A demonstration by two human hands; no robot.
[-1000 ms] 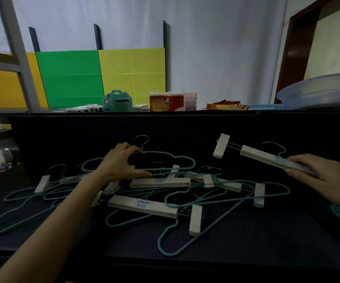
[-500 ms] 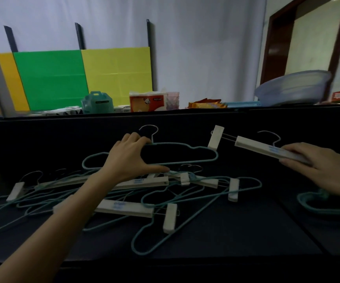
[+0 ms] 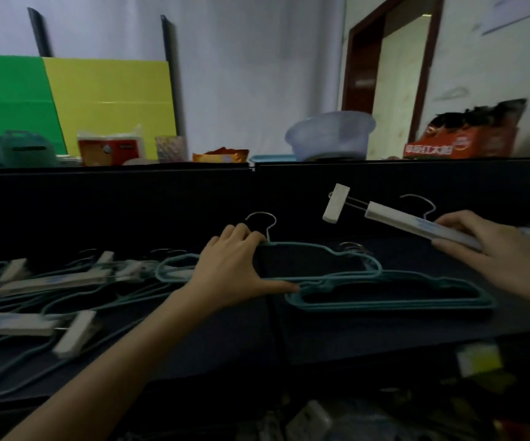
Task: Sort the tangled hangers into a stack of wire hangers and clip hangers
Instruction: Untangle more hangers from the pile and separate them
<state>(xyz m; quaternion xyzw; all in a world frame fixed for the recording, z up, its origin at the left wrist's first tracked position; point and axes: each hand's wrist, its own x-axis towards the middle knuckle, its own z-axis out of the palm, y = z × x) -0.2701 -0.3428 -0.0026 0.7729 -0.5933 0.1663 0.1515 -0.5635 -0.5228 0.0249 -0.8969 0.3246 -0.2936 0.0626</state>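
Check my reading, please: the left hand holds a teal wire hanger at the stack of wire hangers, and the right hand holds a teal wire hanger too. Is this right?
Not quite. The head view shows the right hand holding a white clip hanger, not a teal wire one. The rest is right: the left hand holds a teal wire hanger at the stack of wire hangers.

one raised clip hanger (image 3: 416,226), one gripped wire hanger (image 3: 321,248), one basin (image 3: 330,135).
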